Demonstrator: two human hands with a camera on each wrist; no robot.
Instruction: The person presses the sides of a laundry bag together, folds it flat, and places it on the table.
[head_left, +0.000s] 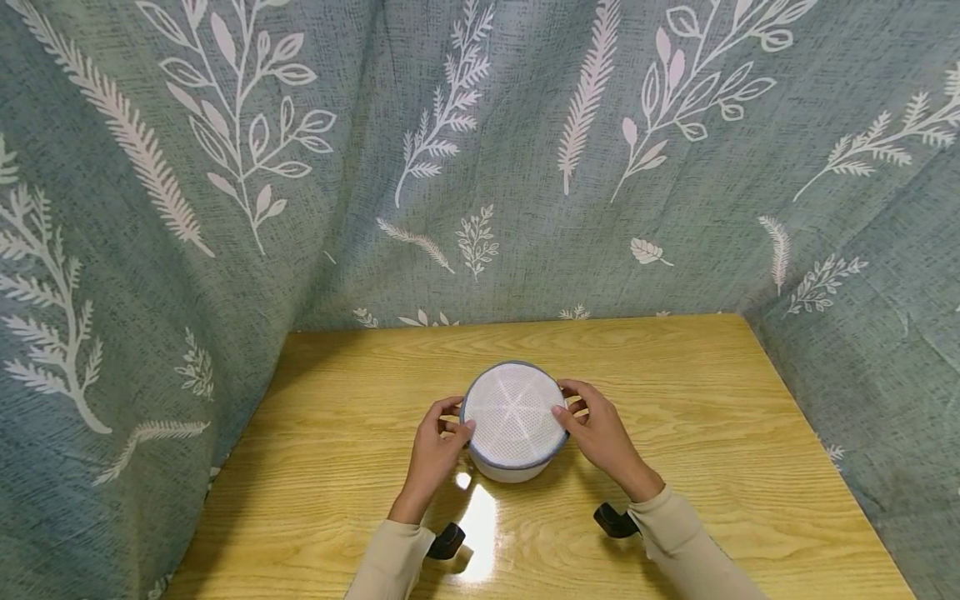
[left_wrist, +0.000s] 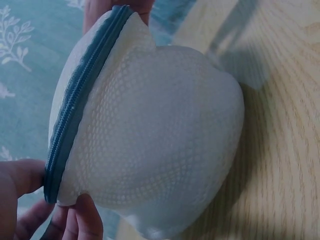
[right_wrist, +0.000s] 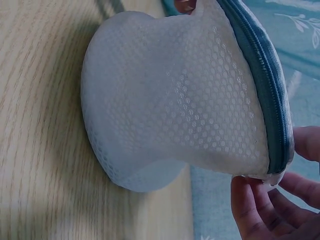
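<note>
A white mesh laundry bag, round on top with a blue-grey zipper around its upper edge, stands between the two hands at the middle of the table. The left hand pinches the rim on the left side, thumb on top and fingers below. On the opposite side, the right hand pinches the rim the same way. Honeycomb mesh on the side wall sags and creases below the zipper, which looks closed along the part that shows. The bag's underside is hidden.
The bag is over a wood-grain table. A blue-green leaf-patterned curtain hangs behind it and along both sides. Black wrist devices sit at the sleeve cuffs, and bright light reflects off the table near the left one.
</note>
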